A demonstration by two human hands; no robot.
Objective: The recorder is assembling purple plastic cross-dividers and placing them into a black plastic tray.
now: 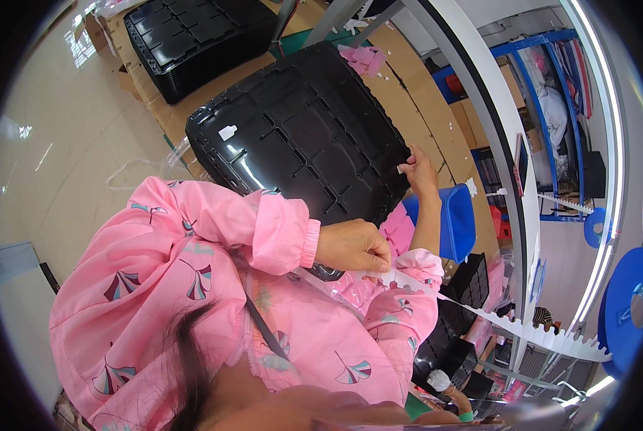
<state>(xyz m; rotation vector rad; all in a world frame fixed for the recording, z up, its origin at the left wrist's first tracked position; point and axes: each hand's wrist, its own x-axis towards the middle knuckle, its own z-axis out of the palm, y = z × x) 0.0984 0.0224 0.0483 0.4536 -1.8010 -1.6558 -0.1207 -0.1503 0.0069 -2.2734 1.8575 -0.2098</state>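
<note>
My left hand (356, 248) reaches across my front, its fingers pinched on the end of a white strip (504, 323) with a notched edge. That strip runs right toward a blue reel (627, 309). My right hand (422, 174) is raised beside the right edge of a black plastic tray (300, 136), with a small white sticker (401, 169) at its fingertips. Whether the hand touches the tray, I cannot tell. On the tray's ribbed, shiny face, toward the left, lies another white sticker (227, 132).
More black trays (192, 43) are stacked at the far left on the cardboard-covered table (436, 108). A blue bin (454, 223) stands by my right forearm. Pink scraps (364, 59) lie behind the tray. At lower right, another person's gloved hand (440, 381) is near black trays.
</note>
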